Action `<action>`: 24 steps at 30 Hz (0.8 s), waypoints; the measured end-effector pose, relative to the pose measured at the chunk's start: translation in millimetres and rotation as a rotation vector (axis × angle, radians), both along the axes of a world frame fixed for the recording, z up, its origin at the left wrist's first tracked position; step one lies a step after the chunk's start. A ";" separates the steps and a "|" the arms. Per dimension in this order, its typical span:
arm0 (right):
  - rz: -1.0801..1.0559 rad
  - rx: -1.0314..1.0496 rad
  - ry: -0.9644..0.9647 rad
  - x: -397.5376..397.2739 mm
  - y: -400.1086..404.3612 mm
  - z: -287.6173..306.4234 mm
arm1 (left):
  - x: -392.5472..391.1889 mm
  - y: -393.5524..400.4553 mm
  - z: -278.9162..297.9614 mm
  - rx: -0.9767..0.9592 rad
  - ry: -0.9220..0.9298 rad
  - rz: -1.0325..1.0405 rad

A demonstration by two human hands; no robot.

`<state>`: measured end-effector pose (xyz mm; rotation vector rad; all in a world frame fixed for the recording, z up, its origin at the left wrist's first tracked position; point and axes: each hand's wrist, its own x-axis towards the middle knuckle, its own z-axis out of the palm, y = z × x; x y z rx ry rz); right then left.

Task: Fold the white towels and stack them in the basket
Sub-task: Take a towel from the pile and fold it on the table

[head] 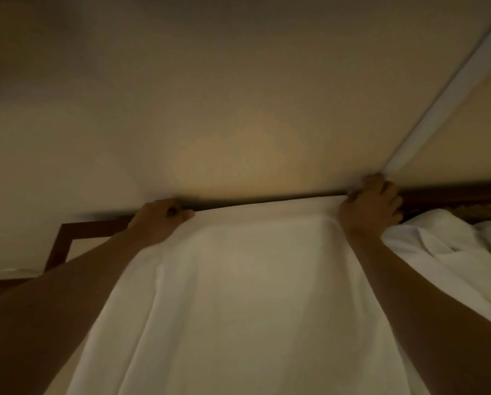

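I am holding a white towel (238,295) up by its top edge, my left hand (158,220) and right hand (372,206) each pinching a corner, the cloth hanging open. I judge folding is barely starting; no basket is showing.

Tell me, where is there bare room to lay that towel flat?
Hardly any shows. The towel held by both hands fills the middle, more white cloth crowds the right, and only a pale strip beside the dark wood frame lies bare on the left.

Dim cream wall (210,81), dark wooden frame (59,240)
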<state>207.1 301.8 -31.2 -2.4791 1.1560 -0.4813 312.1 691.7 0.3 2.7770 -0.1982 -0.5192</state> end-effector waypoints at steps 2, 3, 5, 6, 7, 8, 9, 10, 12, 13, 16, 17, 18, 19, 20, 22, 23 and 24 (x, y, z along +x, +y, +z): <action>0.321 -0.188 -0.095 -2.5 54.5 10.6 | 1.7 11.3 3.8 -0.068 0.059 0.029; 0.530 -0.207 -0.116 -1.1 94.1 13.4 | 2.1 20.8 6.0 -0.121 0.084 0.063; 0.830 -0.047 0.066 1.1 168.6 11.6 | 1.5 33.8 10.2 -0.253 0.153 0.136; 0.892 0.032 0.239 2.7 200.8 8.8 | 0.5 44.3 14.9 -0.305 0.193 0.162; 0.908 0.067 0.388 3.9 222.2 1.9 | 0.5 53.8 18.6 -0.337 0.242 0.163; 0.907 0.066 0.458 4.2 233.4 -4.9 | 1.4 64.0 21.9 -0.332 0.292 0.124; 0.898 0.050 0.467 3.6 237.6 -10.3 | 1.6 74.0 26.3 -0.283 0.335 0.071; 0.877 0.024 0.458 1.8 236.8 -13.7 | 1.6 83.1 29.2 -0.235 0.384 0.014; 0.853 -0.017 0.453 1.4 236.6 -16.5 | 3.2 105.0 34.7 -0.182 0.505 -0.043; 0.850 -0.027 0.459 1.7 234.0 -15.5 | 6.1 113.4 36.2 -0.156 0.541 -0.055; 0.833 -0.052 0.472 1.0 239.4 -13.0 | 21.7 151.4 44.0 -0.002 0.556 -0.180; 0.829 -0.056 0.474 1.1 239.8 -11.8 | 29.6 162.6 45.0 0.022 0.531 -0.203; 0.815 -0.062 0.480 1.7 242.9 -11.3 | 38.9 174.7 43.0 0.030 0.482 -0.211; 0.806 -0.069 0.476 0.5 237.5 -11.5 | 44.9 176.2 38.1 0.033 0.416 -0.203; 0.797 -0.081 0.472 1.0 240.3 -11.7 | 51.1 180.4 31.3 0.041 0.343 -0.194; 0.782 -0.085 0.462 1.5 243.0 -12.4 | 55.7 179.8 17.0 0.048 0.205 -0.172; 0.774 -0.091 0.456 1.7 243.5 -12.7 | 53.1 178.2 11.5 0.007 0.185 -0.153; 0.763 -0.099 0.455 2.0 243.6 -13.3 | 50.3 178.6 7.1 -0.083 0.190 -0.116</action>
